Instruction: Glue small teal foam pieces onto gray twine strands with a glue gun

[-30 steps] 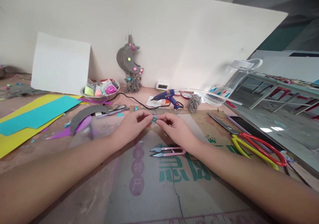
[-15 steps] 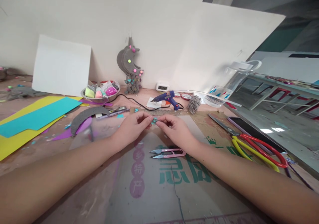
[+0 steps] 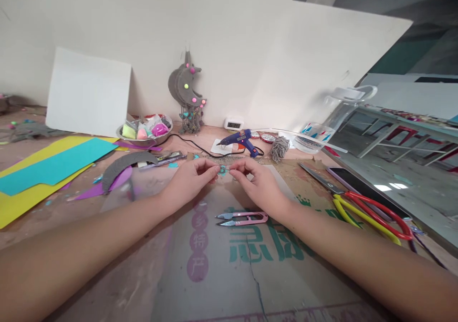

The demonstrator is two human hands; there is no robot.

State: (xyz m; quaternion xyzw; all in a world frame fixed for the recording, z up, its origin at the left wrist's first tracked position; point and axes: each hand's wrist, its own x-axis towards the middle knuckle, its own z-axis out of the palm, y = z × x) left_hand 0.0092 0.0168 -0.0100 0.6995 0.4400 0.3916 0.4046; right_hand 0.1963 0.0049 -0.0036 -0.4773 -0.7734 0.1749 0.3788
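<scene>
My left hand (image 3: 196, 181) is closed in a pinch at the edge of a small teal foam piece (image 3: 223, 170), whose exact shape is too small to make out. My right hand (image 3: 256, 184) sits just to the right of that piece, thumb and forefinger pressed together; whatever they hold is too fine to name. Below the right hand, pink-handled thread snips (image 3: 243, 218) lie on the translucent sheet over printed cardboard (image 3: 286, 274). Other teal scraps (image 3: 172, 165) lie left of the hands.
Behind the hands are a blue glue gun (image 3: 238, 140), grey yarn (image 3: 279, 148) and a bowl (image 3: 143, 141) of coloured clay. Large scissors (image 3: 368, 212) and a phone (image 3: 365, 191) lie right. Left are a grey crescent (image 3: 125, 167) and coloured sheets (image 3: 60, 167). A moon ornament (image 3: 186, 88) hangs behind.
My right hand has moved slightly right, opening a small gap between the fingertips of both hands. The teal piece now shows more fully between them.
</scene>
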